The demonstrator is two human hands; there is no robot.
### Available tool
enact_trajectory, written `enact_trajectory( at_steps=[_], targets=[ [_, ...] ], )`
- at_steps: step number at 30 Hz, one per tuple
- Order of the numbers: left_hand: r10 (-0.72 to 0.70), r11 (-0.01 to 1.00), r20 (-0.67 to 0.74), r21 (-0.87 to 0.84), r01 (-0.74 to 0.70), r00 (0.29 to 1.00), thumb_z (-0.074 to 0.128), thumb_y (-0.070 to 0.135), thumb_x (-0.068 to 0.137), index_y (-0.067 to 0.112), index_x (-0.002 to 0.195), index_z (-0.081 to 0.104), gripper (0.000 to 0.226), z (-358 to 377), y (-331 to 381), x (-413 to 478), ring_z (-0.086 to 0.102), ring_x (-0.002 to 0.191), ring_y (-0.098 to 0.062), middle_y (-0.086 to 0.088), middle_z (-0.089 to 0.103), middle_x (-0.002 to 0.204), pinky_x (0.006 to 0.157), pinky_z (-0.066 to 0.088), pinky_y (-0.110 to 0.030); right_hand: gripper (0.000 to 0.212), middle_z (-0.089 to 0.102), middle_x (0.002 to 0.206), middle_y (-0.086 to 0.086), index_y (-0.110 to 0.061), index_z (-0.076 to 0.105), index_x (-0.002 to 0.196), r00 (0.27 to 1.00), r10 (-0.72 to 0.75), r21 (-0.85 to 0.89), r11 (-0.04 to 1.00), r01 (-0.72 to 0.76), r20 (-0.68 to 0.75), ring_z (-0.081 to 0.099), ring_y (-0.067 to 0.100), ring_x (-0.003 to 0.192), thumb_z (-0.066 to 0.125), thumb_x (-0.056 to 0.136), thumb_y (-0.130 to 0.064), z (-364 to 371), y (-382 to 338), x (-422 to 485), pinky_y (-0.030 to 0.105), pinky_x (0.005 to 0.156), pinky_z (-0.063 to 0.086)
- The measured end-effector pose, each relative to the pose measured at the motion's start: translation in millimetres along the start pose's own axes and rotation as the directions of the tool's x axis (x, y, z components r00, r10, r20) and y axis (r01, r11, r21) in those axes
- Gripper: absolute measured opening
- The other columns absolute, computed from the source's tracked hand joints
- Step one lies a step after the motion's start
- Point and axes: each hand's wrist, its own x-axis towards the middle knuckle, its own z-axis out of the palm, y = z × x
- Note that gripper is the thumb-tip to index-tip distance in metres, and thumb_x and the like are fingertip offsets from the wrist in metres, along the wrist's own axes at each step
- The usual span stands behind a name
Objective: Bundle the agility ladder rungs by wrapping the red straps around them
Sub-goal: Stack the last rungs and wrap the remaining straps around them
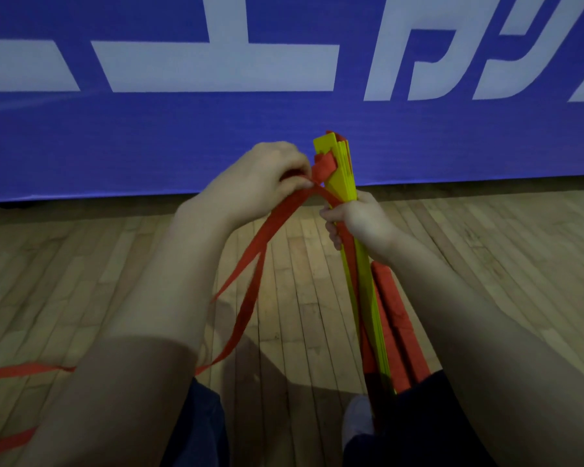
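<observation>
Left hand point(270, 176): fingers curled, pinching the red strap point(267, 237) just beside the upper end of the yellow rungs point(343, 182). Thumb and fingertips are closed on the webbing; the exact lay of the fingers is blurred.

Right hand point(363, 220): wrapped round the stack of rungs, roughly a third of the way down from its top. Fingers show on the left face, with a run of strap trapped under them against the yellow.

Rungs: flat yellow slats stacked face to face, held near upright, with the top leaning a little to the left. The lower end sits down by the person's right thigh. Near the top, a loop of strap crosses the front of the stack, touching it.

From the left hand's pinch, two lengths of strap fall away down and to the left, motion-blurred. One disappears behind the left forearm. More red webbing lies folded in a thick pad along the right side of the stack's lower half, close against the right forearm.

Further out: loose strap on the wooden floor point(300, 264) at lower left, two stretches showing near the frame edge. Dark trousers point(199, 429) at the bottom. Behind, a blue banner point(182, 139) with large white lettering stands along the floor's far edge.
</observation>
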Motion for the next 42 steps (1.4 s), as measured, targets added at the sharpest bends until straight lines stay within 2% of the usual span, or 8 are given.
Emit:
enact_trajectory(
  at_steps=[8,13,20,24,27,30,33,42],
  targets=[
    [-0.209,0.945,-0.073,-0.272,0.182,0.975,0.05,0.027,0.09,0.015,0.093,0.059,0.015,21,-5,2,0.045,0.083,-0.007,0.002,0.048,0.089,0.076,0.032,-0.008,0.012,0.044,0.051,0.011,-0.006,0.052,0.079,0.99,0.017,0.072,0.997,-0.027,0.138,0.039,0.021,0.044,0.058,0.085,0.003,12,-3,-13,0.027,0.048,0.033],
    [-0.389,0.707,-0.068,-0.662,0.25,0.919,0.061,0.015,0.091,0.024,0.088,0.051,0.014,22,8,2,0.053,0.065,-0.013,-0.004,0.057,0.076,0.06,0.041,-0.023,0.011,0.043,0.05,0.012,-0.004,0.052,0.08,0.985,-0.022,0.097,0.995,0.006,0.169,0.04,0.021,0.043,0.057,0.085,0.004,6,-5,-15,0.028,0.048,0.033],
    [-0.576,0.505,0.122,-0.724,0.469,0.809,0.057,0.02,0.095,0.015,0.084,0.052,0.014,17,11,5,0.04,0.035,-0.003,0.003,0.06,0.052,0.036,0.029,-0.013,0.009,0.038,0.055,0.011,-0.004,0.052,0.088,0.97,-0.15,0.094,0.987,0.134,0.194,0.036,0.02,0.046,0.059,0.084,0.002,4,-2,-15,0.029,0.048,0.031],
    [-0.571,0.485,0.149,-0.732,0.478,0.807,0.052,0.02,0.098,0.012,0.072,0.055,0.027,10,5,3,0.038,0.035,-0.002,0.006,0.058,0.048,0.036,0.028,-0.014,0.039,0.041,0.063,0.013,0.001,0.055,0.097,0.931,-0.114,0.258,0.966,0.021,0.348,0.038,0.022,0.052,0.055,0.063,-0.017,-1,-7,-18,0.031,0.053,0.028],
    [-0.571,0.407,0.159,-0.797,0.446,0.805,0.049,0.017,0.099,0.009,0.07,0.053,0.03,5,0,0,0.03,0.031,-0.002,0.004,0.057,0.047,0.034,0.024,-0.014,0.065,0.052,0.074,0.014,0.003,0.058,0.109,0.879,-0.076,0.39,0.912,-0.13,0.471,0.046,0.023,0.063,0.044,0.072,-0.048,-7,-16,-18,0.033,0.06,0.034],
    [-0.593,0.382,0.156,-0.809,0.447,0.79,0.046,0.016,0.1,0.007,0.074,0.052,0.029,2,-8,-1,0.028,0.03,-0.002,0.005,0.055,0.045,0.033,0.022,-0.012,0.05,0.066,0.084,0.007,-0.01,0.067,0.107,0.892,-0.059,0.435,0.886,-0.16,0.448,0.057,0.018,0.074,0.035,0.094,-0.047,-10,-20,-16,0.031,0.071,0.043],
    [-0.616,0.406,0.162,-0.773,0.487,0.771,0.045,0.013,0.1,0.008,0.073,0.053,0.029,3,-10,-1,0.027,0.029,-0.003,0.006,0.053,0.043,0.033,0.021,-0.012,0.034,0.059,0.087,0.002,-0.017,0.064,0.112,0.879,-0.084,0.311,0.947,-0.075,0.469,0.054,0.01,0.072,0.039,0.1,-0.037,-3,-18,-19,0.026,0.067,0.042],
    [-0.687,0.347,0.079,-0.838,0.421,0.723,0.04,0.016,0.1,0.011,0.076,0.054,0.029,18,9,10,0.025,0.03,-0.007,0.003,0.044,0.041,0.036,0.018,-0.014,0.035,0.055,0.048,-0.019,-0.023,0.054,0.079,0.986,-0.058,0.078,0.996,0.046,0.154,0.052,-0.005,0.051,0.041,0.099,-0.048,20,-16,-22,0.018,0.059,0.04]
  ],
)
